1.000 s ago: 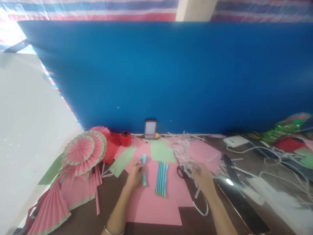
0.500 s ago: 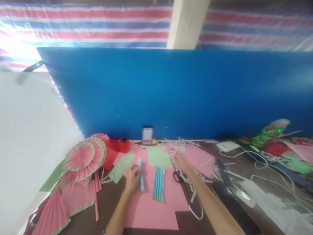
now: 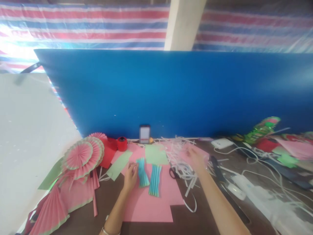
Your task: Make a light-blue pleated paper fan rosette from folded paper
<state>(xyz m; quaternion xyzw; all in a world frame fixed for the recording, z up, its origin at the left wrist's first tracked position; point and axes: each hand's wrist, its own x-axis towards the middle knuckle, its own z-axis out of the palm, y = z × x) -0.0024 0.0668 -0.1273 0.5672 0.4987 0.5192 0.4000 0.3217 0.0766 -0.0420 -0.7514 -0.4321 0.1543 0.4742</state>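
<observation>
My left hand (image 3: 131,176) is beside the left edge of a pleated blue paper strip (image 3: 142,173). Its fingers are loosely curled and seem to hold nothing; whether the fingertips touch the strip is unclear. Another pleated blue paper strip (image 3: 155,180) lies just to the right, its folds spread. Both rest on overlapping pink sheets (image 3: 149,209). My right hand (image 3: 195,158) reaches over a pink sheet (image 3: 184,156) among white paper scraps (image 3: 177,143). Motion smears its fingers, and anything in them cannot be made out. Scissors with dark handles (image 3: 173,173) lie partly under the scraps.
Pink pleated fans with green edges (image 3: 78,155) are piled at left, near a red tape roll (image 3: 122,144). Green sheets (image 3: 156,154) lie at the back. White cables (image 3: 264,163) and a white box (image 3: 222,143) are at right. A blue panel (image 3: 151,88) stands behind.
The left blue strip, a narrow folded stack in my left hand before, is now spread out on the pink paper. My right hand has moved right, from the scraps onto the pink sheet.
</observation>
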